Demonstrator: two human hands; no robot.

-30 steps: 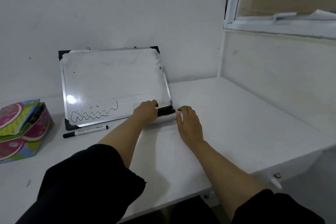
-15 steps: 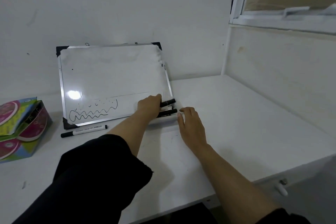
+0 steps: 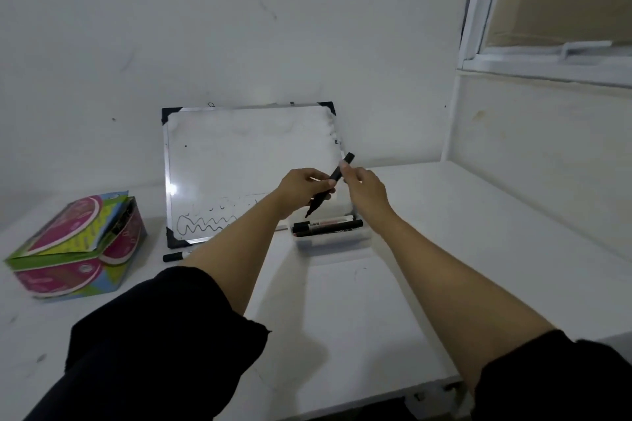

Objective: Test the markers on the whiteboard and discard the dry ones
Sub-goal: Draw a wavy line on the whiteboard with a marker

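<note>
— Presently, head view: step in hand?
— Judged as uncapping a fresh marker for test. Black marker (image 3: 331, 185) held slantwise in mid-air, in front of the whiteboard's (image 3: 246, 161) lower right corner and above the clear tray (image 3: 333, 240). Not yet put to the board.

— Hands?
— Left hand (image 3: 302, 189) raised off the worktop (image 3: 342, 311), forearm reaching forward, fingers curled round the marker's middle. Right hand (image 3: 366, 189) close alongside, fingers pinching the upper end near the cap. Pointed lower end aimed down toward the tray; cap seated or loose: cannot tell.

— Remaining stock?
— Two or so markers (image 3: 326, 227) lying flat in the tray, just right of the board's foot. One more marker (image 3: 179, 256) on the worktop below the board's lower left corner, partly hidden by the left forearm. Wavy black test lines (image 3: 205, 224) along the board's bottom edge.

— Next move?
— Probably calls for pulling the ends apart, then carrying the tip leftward to bare board and drawing a stroke. Faint or no line would mean discarding.

— Other items?
— Colourful box (image 3: 75, 246) at far left, well apart from the board.
</note>
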